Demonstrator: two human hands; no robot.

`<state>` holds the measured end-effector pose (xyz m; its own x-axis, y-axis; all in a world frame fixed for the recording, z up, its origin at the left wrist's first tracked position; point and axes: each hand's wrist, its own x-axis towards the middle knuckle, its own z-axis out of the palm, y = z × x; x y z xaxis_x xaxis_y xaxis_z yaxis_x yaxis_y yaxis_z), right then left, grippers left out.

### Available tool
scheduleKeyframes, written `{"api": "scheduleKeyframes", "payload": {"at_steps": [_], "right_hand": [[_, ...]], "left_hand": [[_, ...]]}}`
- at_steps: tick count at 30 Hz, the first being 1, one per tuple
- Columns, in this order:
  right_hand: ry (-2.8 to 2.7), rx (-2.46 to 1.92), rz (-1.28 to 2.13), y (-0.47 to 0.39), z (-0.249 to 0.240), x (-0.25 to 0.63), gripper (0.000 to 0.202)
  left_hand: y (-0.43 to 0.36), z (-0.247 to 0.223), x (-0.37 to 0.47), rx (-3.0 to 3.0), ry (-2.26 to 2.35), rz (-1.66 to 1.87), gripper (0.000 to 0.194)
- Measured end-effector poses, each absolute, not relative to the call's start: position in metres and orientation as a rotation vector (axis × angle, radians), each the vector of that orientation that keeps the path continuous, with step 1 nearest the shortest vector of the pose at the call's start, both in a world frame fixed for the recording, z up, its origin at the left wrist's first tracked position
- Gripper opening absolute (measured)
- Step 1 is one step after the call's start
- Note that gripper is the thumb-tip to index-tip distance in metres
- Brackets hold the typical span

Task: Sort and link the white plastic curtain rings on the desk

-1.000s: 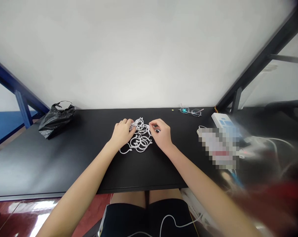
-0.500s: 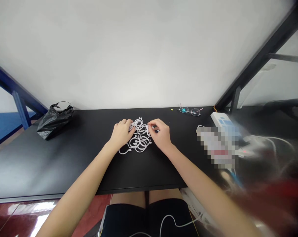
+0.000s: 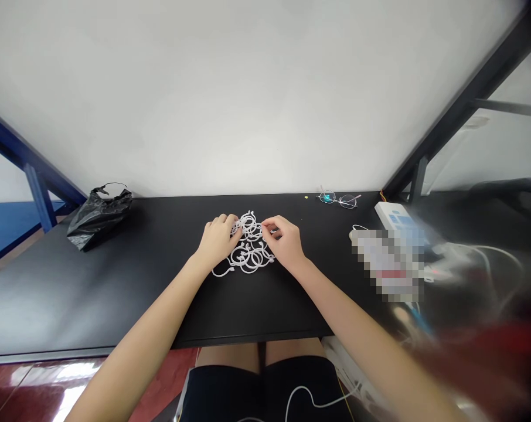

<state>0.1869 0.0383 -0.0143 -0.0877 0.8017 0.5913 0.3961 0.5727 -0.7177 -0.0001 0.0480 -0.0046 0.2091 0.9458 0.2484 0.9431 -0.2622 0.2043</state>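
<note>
A tangled heap of thin white rings with small end pieces (image 3: 252, 258) lies on the black table (image 3: 138, 293). On its left side rests my left hand (image 3: 217, 239), its fingers curled over the upper left rings, with the fingertips partly hidden. My right hand (image 3: 283, 237) is at the upper right of the heap, thumb and forefinger pinched together on a white ring. Several rings spread out below and between the two hands.
A black plastic bag (image 3: 101, 217) stands at the back left. Eyeglasses (image 3: 338, 199) lie near the wall. To the right are a white box (image 3: 400, 220), a blurred-out item (image 3: 386, 264) and a clear plastic bag with white cables. A white cable (image 3: 309, 395) crosses the lap.
My right hand has shifted slightly left and down. Some lower rings now reach further right, towards the right wrist. My left hand has hardly moved.
</note>
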Motion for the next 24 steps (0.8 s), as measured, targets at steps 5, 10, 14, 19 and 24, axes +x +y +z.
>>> {"api": "scheduleKeyframes", "payload": {"at_steps": [5,10,14,19,24], "right_hand": [[-1.835,-1.041,0.487,0.039,-0.019,0.187,0.004],[-1.892,-1.050,0.527,0.043,-0.025,0.188,0.011],[-1.881,-1.030,0.576,0.044,-0.026,0.188,0.017],[-1.893,-1.015,0.596,0.045,-0.027,0.188,0.019],[-1.899,-1.012,0.609,0.045,-0.027,0.188,0.021]], "left_hand": [[0.048,-0.005,0.000,2.437,1.901,0.516,0.025],[0.049,-0.008,-0.001,2.453,1.896,0.539,0.025],[0.050,-0.009,-0.002,2.460,1.894,0.539,0.026],[0.050,-0.009,-0.002,2.459,1.894,0.531,0.027],[0.050,-0.009,-0.003,2.453,1.899,0.536,0.027]]}}
